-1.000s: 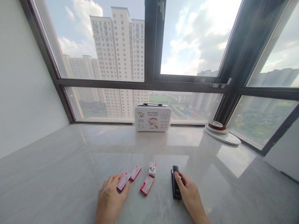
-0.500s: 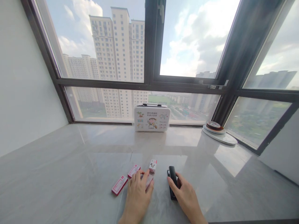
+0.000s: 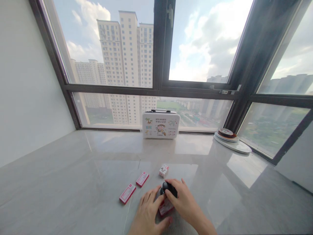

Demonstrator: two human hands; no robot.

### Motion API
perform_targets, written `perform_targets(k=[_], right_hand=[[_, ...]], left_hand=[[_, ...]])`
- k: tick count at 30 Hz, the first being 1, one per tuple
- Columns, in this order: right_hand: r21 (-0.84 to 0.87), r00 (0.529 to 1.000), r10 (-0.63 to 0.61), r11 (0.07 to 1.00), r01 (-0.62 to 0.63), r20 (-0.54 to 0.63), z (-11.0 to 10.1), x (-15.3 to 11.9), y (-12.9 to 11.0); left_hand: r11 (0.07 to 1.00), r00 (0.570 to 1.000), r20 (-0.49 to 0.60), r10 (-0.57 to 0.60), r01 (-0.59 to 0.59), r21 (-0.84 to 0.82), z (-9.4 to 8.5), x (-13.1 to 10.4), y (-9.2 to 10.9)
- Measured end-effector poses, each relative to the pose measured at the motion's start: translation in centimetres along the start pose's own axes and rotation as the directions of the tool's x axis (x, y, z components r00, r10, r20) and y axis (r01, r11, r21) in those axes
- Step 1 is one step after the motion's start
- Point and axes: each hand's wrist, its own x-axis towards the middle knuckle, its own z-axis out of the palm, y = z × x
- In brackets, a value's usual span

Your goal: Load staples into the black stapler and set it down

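My right hand [image 3: 184, 199] grips a black stapler [image 3: 168, 188], its fingers over the top and its thumb along the near side. Directly below the stapler is a pink-and-white flat box [image 3: 166, 209], partly covered by both hands. My left hand [image 3: 148, 209] lies beside it with fingers stretched forward, fingertips at the left side of the stapler and box, thumb spread apart. Two similar flat boxes lie to the left, one nearer [image 3: 127, 194] and one farther [image 3: 142, 179]. Just beyond my hands sits a small white box [image 3: 163, 171] with a dark picture.
A white cartoon-printed case [image 3: 160, 125] with a handle stands upright against the window. Stacked plates [image 3: 231, 143] rest in the far right corner. The grey, glossy marble-look surface [image 3: 97, 169] runs up to the window frame and the left wall.
My right hand has brought the stapler leftward, over the flat box by my left hand. That box and my left hand have shifted right and nearer. The view has tilted slightly.
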Motion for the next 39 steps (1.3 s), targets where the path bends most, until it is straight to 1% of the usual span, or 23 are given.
perform_targets(k=[2, 4, 5, 6, 7, 8, 9, 11, 13, 14, 15, 16, 17, 18, 19, 21, 22, 24, 26, 28, 31, 35, 39], right_hand=[[0.004, 1.000, 0.015, 1.000, -0.015, -0.016, 1.5, 0.5, -1.5], [0.008, 0.996, 0.056, 0.998, -0.056, -0.072, 2.8, 1.1, -2.6], [0.038, 0.991, 0.078, 0.997, -0.074, -0.108, 3.2, 1.4, -2.9], [0.104, 0.984, 0.102, 0.991, -0.087, -0.146, 3.4, 1.7, -3.1], [0.208, 0.975, 0.128, 0.974, -0.089, -0.179, 3.5, 2.0, -3.1], [0.341, 0.964, 0.162, 0.936, -0.082, -0.213, 3.3, 2.1, -2.8], [0.484, 0.947, 0.206, 0.873, -0.064, -0.246, 2.9, 2.1, -2.3], [0.719, 0.900, 0.324, 0.695, -0.016, -0.293, 1.8, 1.6, -0.4], [0.838, 0.843, 0.460, 0.545, -0.021, -0.278, 0.3, 0.4, 2.3], [0.862, 0.818, 0.526, 0.500, -0.078, -0.231, -0.4, -0.4, 3.7], [0.864, 0.793, 0.583, 0.478, -0.157, -0.179, -1.1, -1.3, 5.1], [0.843, 0.771, 0.620, 0.486, -0.231, -0.146, -1.7, -2.2, 6.2], [0.801, 0.758, 0.641, 0.516, -0.304, -0.125, -2.2, -3.0, 7.0], [0.739, 0.756, 0.645, 0.561, -0.373, -0.108, -2.4, -3.7, 7.5], [0.660, 0.771, 0.631, 0.617, -0.430, -0.088, -2.5, -4.2, 7.6], [0.468, 0.822, 0.569, 0.731, -0.496, -0.018, -1.9, -4.7, 6.7], [0.377, 0.852, 0.523, 0.785, -0.492, 0.023, -1.4, -4.7, 6.0], [0.244, 0.905, 0.418, 0.872, -0.424, 0.077, 0.0, -4.3, 4.2], [0.169, 0.937, 0.341, 0.922, -0.349, 0.073, 1.3, -3.7, 2.8], [0.110, 0.947, 0.320, 0.940, -0.323, 0.044, 2.0, -3.0, 2.1], [0.076, 0.943, 0.333, 0.940, -0.332, 0.008, 2.1, -2.6, 2.1], [0.095, 0.943, 0.334, 0.938, -0.333, 0.014, 1.8, -2.9, 2.5], [0.061, 0.950, 0.312, 0.948, -0.313, 0.017, 2.4, -3.3, 2.6]], left_hand=[[1.000, 1.000, -0.015, 0.011, -0.011, -0.015, 0.0, -0.2, -0.5], [1.000, 0.999, -0.040, 0.002, -0.002, -0.015, -0.1, -0.4, -1.0], [1.000, 0.999, -0.050, -0.008, 0.007, -0.008, -0.2, -0.6, -1.2], [1.000, 0.998, -0.057, -0.019, 0.019, 0.001, -0.3, -0.8, -1.4], [0.999, 0.997, -0.063, -0.032, 0.033, 0.009, -0.4, -0.9, -1.6], [0.999, 0.997, -0.065, -0.047, 0.048, 0.014, -0.5, -1.1, -1.8], [0.998, 0.996, -0.063, -0.062, 0.063, 0.017, -0.7, -1.2, -2.0], [0.997, 0.996, -0.049, -0.080, 0.081, 0.012, -1.1, -1.3, -2.3], [0.996, 0.996, -0.033, -0.087, 0.087, -0.007, -1.5, -1.4, -2.5], [0.996, 0.995, -0.033, -0.093, 0.092, -0.023, -1.7, -1.4, -2.5], [0.994, 0.994, -0.037, -0.102, 0.100, -0.040, -1.9, -1.5, -2.5], [0.992, 0.993, -0.040, -0.112, 0.110, -0.058, -2.0, -1.5, -2.4], [0.990, 0.992, -0.043, -0.122, 0.119, -0.073, -2.1, -1.5, -2.3], [0.989, 0.991, -0.042, -0.129, 0.125, -0.084, -2.1, -1.4, -2.2], [0.988, 0.990, -0.042, -0.133, 0.128, -0.090, -2.1, -1.4, -2.0], [0.987, 0.989, -0.050, -0.138, 0.133, -0.088, -2.0, -1.2, -1.7], [0.987, 0.988, -0.062, -0.141, 0.136, -0.084, -2.0, -1.1, -1.6], [0.987, 0.986, -0.087, -0.146, 0.138, -0.085, -1.9, -0.9, -1.4], [0.985, 0.984, -0.098, -0.146, 0.136, -0.105, -1.9, -0.8, -1.5], [0.982, 0.985, -0.090, -0.146, 0.133, -0.134, -2.0, -0.8, -1.7], [0.980, 0.988, -0.071, -0.135, 0.123, -0.154, -2.0, -1.0, -2.1], [0.980, 0.987, -0.097, -0.130, 0.113, -0.162, -1.7, -1.1, -2.5], [0.985, 0.990, -0.100, -0.103, 0.087, -0.146, -1.4, -1.0, -2.5]])
